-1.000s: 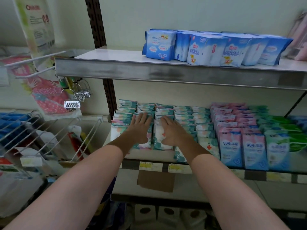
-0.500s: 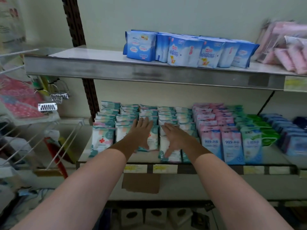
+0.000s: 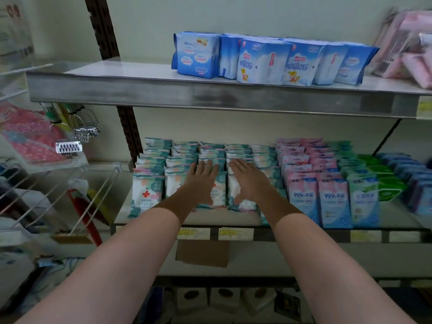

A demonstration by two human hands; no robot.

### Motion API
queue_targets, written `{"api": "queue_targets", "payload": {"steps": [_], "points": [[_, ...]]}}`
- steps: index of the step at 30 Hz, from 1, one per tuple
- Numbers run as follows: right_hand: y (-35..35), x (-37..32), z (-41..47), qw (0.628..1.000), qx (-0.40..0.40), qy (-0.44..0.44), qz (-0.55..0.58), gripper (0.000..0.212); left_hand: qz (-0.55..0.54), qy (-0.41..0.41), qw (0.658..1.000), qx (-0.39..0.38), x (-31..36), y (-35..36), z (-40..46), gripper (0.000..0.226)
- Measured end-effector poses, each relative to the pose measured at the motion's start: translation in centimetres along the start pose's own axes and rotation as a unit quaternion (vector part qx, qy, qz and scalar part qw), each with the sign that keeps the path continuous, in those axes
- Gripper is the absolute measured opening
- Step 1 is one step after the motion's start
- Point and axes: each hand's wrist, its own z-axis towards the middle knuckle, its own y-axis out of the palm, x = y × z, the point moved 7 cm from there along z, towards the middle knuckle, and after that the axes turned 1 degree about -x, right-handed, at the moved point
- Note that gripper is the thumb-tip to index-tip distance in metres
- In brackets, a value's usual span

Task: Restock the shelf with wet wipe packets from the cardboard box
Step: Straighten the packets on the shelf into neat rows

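Observation:
Rows of teal-and-white wet wipe packets stand upright on the middle shelf. My left hand lies flat with straight fingers against the front packets of one row. Beside it, my right hand presses flat on the front packet of the neighbouring row. Neither hand holds anything. The cardboard box is not in view, apart from a brown cardboard flap hanging below the shelf edge.
Pink, teal, green and blue packets fill the shelf to the right. Blue packs sit on the upper steel shelf. A wire rack with hanging goods stands at the left. White boxes sit on the bottom shelf.
The view has shifted slightly to the right. Both hands stay flat on the front packets and have barely moved.

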Motion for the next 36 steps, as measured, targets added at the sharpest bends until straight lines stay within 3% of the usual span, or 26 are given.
{"api": "queue_targets", "payload": {"steps": [4,10,14,20,28,36], "points": [[-0.1,-0.1,-0.8,1.0,0.018,-0.012,0.012,0.133,-0.033,-0.011,0.999,-0.021,0.5,-0.5,-0.1,0.114],[-1.0,2.4,-2.4,0.998,0.014,0.027,0.058,0.131,-0.151,0.048,0.981,0.109,2.8,-3.6,0.2,0.083],[-1.4,5.3,-4.6,0.995,-0.035,0.056,0.081,0.127,-0.123,0.11,0.981,0.101,6.1,-4.4,0.9,0.095],[1.7,6.8,-6.9,0.987,-0.144,0.056,0.032,0.138,-0.059,0.07,0.995,0.03,8.7,-2.8,2.4,0.115],[1.2,6.4,-5.1,0.997,-0.031,0.072,-0.013,0.122,-0.03,0.057,0.998,0.015,8.8,-2.8,3.2,0.116],[1.4,6.8,-3.2,0.995,-0.04,0.089,-0.033,0.133,-0.023,0.039,0.999,0.021,8.9,-2.4,3.3,0.112]]}}
